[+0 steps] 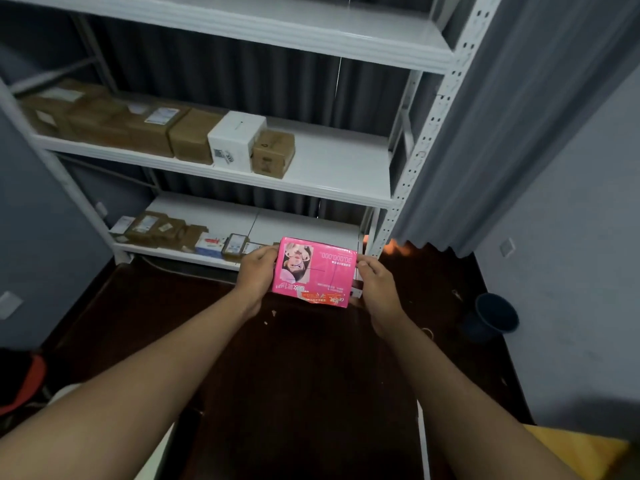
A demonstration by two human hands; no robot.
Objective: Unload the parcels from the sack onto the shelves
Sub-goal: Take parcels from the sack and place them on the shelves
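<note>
Both hands, left hand [258, 271] and right hand [375, 282], grip the pink parcel [313, 271] by its side edges; its print is blurred.

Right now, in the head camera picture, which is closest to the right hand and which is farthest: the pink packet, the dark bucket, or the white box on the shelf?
From the right hand:
1. Pink packet, gripped by this hand on its right edge.
2. Dark bucket, on the floor to the right, by the wall.
3. White box, up on the middle shelf, to the left and farther back.
</note>
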